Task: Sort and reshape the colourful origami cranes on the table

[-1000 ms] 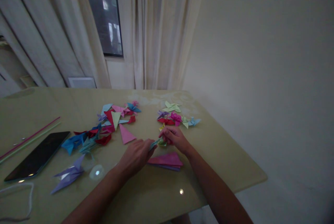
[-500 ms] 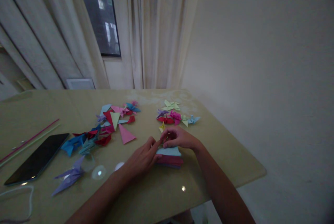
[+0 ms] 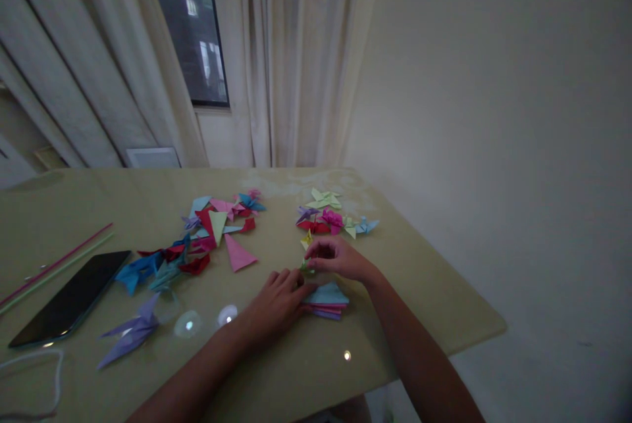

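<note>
A fanned stack of folded paper (image 3: 326, 294), light blue on top with pink and purple layers beneath, lies flat on the table. My left hand (image 3: 282, 297) rests over its left end, the thumb pressing on the top sheet and the other fingers curled. Just behind the stack, my right hand (image 3: 343, 258) pinches a small green folded paper (image 3: 307, 267) between thumb and fingertips; most of its shape is hidden. Right behind these fingers sits a small yellow folded paper (image 3: 307, 239).
Folded paper pieces, among them a pink one (image 3: 239, 253), cover the table's left middle; more, including a magenta one (image 3: 332, 220), lie behind my right hand. A purple paper crane (image 3: 132, 333), a phone (image 3: 69, 298) and thin sticks (image 3: 59, 265) are at left. A wall borders the right.
My right hand has shifted slightly right, away from my left fingers, and the green paper now shows at its fingertips. The paper stack is turned a little and more fanned.
</note>
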`<state>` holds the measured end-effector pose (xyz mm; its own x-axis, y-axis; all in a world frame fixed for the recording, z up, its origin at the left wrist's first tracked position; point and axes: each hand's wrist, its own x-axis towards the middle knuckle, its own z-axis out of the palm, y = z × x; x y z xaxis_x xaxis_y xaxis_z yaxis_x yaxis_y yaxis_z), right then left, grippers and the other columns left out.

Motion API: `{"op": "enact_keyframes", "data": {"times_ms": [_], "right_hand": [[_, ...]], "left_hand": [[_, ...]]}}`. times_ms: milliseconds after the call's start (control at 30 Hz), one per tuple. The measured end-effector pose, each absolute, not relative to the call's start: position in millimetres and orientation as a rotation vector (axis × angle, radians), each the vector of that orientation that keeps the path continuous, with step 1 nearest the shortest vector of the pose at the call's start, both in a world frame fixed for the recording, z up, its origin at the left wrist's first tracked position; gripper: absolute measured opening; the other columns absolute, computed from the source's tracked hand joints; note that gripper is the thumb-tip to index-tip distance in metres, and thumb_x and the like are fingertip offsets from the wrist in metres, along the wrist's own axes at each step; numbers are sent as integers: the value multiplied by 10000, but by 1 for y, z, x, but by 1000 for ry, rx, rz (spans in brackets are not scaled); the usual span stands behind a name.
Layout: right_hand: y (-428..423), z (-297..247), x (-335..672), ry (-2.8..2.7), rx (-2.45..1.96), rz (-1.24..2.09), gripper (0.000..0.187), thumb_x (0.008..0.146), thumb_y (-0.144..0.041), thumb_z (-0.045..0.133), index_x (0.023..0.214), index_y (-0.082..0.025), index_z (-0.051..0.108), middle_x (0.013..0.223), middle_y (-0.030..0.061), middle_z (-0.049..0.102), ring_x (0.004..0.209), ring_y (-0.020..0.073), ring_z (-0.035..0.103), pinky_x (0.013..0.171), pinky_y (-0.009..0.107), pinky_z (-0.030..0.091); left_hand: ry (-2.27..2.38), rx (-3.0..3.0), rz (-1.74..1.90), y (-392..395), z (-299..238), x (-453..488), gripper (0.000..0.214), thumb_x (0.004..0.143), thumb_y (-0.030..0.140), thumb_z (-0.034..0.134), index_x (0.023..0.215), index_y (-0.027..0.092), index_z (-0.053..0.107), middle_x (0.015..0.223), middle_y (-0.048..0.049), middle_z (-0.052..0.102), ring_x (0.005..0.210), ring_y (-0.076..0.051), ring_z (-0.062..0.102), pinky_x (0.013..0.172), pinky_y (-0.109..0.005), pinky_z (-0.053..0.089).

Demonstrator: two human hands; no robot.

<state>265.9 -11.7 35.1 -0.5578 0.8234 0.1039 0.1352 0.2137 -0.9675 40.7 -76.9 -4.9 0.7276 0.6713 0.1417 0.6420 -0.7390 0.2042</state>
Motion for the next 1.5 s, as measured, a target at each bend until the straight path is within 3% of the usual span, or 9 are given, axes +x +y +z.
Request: {"op": "enact_keyframes", "data": {"times_ms": [167,367,500,600,767,967,1133,1300,1500], "right_hand": [[-12,36,266,-1832,-894,1350,358,807,-472,881,919,-160,745,736,-5,651,632,122,566,583,230,419],[-11,36,265,-1785,-910,1274,386,816,-515,864,859,-160,717,704,-10,624,589,114,539,556,230,409],[-9,32,264,-1799,-935,1217,419,830,-561,836,850,-164,703,672,-25,586,556,110,504,529,228,378],[-8,30,263,-1862,-973,942,377,913,-547,760,934,-172,723,726,-3,623,606,134,536,573,248,412],[-7,23,255,-2318,-973,260,327,952,-406,773,1209,-207,743,1184,120,713,1089,270,626,948,404,473],[0,12,248,-2452,-1179,19,232,956,-290,765,1163,-184,758,1165,141,722,1110,314,605,981,459,432],[-1,17,252,-2188,-1103,232,288,983,-413,721,1158,-187,756,1138,142,716,1104,302,614,995,444,445],[-9,16,242,-1903,-910,951,488,998,-600,626,1233,-181,712,840,31,674,744,184,624,689,294,470],[-12,17,235,-1717,-837,1222,488,801,-491,874,1148,-185,722,739,-48,552,624,111,516,584,230,421]], "left_hand": [[1093,2668,424,-65,9,25,426,1057,434,529,1460,300,568,1283,-101,651,1140,-293,604,994,-475,479],[1920,2471,485,-31,11,-37,370,1005,149,483,1309,190,690,1425,-186,629,1314,-374,563,1082,-556,463],[1813,2408,384,-20,7,-64,499,907,-7,431,1254,202,723,1388,-157,659,1285,-316,608,1088,-480,484],[1621,2347,461,-13,5,-68,423,932,71,469,1251,171,729,1359,-158,667,1262,-291,629,1101,-416,484],[1595,2277,461,-8,2,-70,344,951,219,517,1205,141,736,1221,-165,699,1117,-284,680,997,-376,511],[1608,2298,416,-12,8,-70,273,941,404,591,961,183,749,962,-112,745,917,-272,680,809,-339,483],[1495,2289,615,-22,13,-47,290,1025,350,426,1019,194,671,969,-94,713,898,-243,670,798,-337,499],[1369,2329,693,-44,15,-9,403,1085,335,310,1340,236,606,1171,-91,662,968,-221,685,843,-337,529],[1190,2227,943,-57,17,15,400,1085,355,373,1386,229,604,1109,-87,653,952,-204,673,866,-319,544]]}}
